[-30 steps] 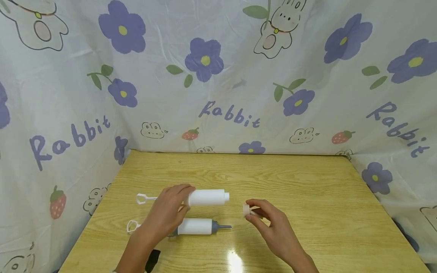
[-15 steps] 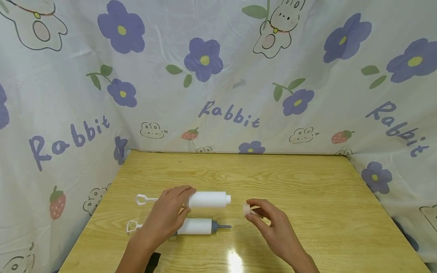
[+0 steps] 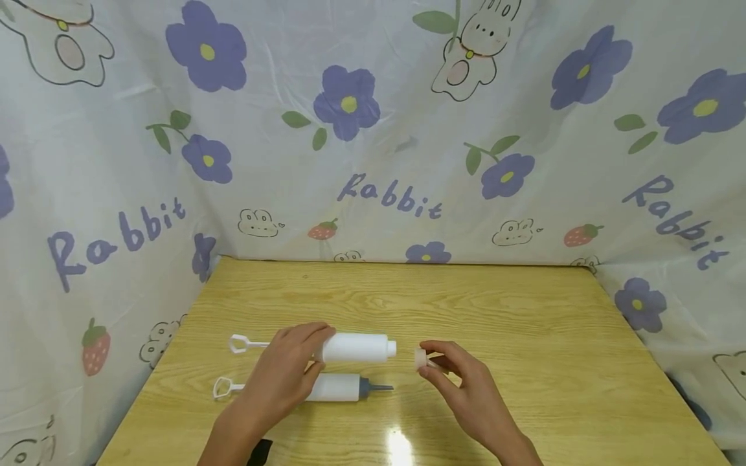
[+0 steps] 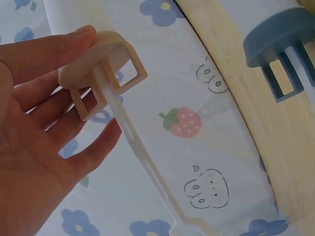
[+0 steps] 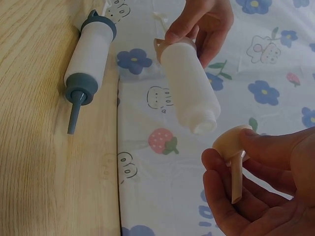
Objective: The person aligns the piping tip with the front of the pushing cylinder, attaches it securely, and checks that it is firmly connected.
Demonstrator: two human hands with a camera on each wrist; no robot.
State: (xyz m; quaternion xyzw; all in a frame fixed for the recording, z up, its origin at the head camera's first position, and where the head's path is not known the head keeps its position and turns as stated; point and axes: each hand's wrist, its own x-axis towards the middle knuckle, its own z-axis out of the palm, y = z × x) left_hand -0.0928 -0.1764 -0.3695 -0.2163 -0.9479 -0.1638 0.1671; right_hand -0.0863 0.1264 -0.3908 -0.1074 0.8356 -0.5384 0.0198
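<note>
My left hand (image 3: 288, 366) grips the beige flanged collar (image 4: 110, 51) at the back of a white plunger syringe (image 3: 357, 347). Its thin plunger rod (image 4: 140, 150) runs back to a ring-shaped handle (image 3: 239, 343). The syringe lies nearly level, with its bare neck (image 5: 203, 125) pointing right. Facing that neck across a small gap, my right hand (image 3: 463, 382) pinches a beige nozzle cap (image 5: 230, 142) between thumb and fingers. In the right wrist view the cap's narrow spout (image 5: 237, 182) points toward the palm.
A second white syringe (image 3: 335, 388) with a grey-blue nozzle (image 5: 78, 93) and collar (image 4: 280, 34) lies on the wooden table (image 3: 524, 310), partly behind my left hand. A printed curtain (image 3: 396, 129) borders the table. Some black item (image 3: 260, 452) shows by the left forearm.
My left hand has brought the white syringe slightly toward me and to the right, so its neck sits closer to and more in line with the cap. The right hand stays put.
</note>
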